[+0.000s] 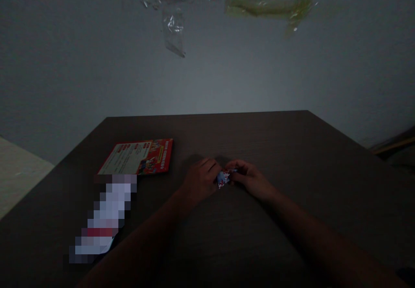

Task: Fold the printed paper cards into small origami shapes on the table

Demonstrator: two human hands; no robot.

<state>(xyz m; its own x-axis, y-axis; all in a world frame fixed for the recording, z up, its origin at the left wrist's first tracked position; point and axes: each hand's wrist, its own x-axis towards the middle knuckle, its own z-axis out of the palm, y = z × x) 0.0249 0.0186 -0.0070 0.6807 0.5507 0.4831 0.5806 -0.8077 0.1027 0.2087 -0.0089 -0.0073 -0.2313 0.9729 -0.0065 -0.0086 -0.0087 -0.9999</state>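
Note:
Near the middle of the dark table (275,141), both hands meet at a small, shiny piece with a blue, white and red print (223,178). It looks like a little packet or wrapper, but the dim light hides its exact kind. My left hand (202,178) has its fingers curled over the left side of the piece. From the right, my right hand (251,178) pinches its other edge between thumb and fingers. Part of the piece is covered by the fingers.
A flat red and white printed box or booklet (129,158) lies left of my hands. Closer, beside my left forearm, is a pixelated pale object (110,210). Behind the table rises a grey wall (210,80) with yellowish tape (266,8) and a clear plastic scrap (174,31).

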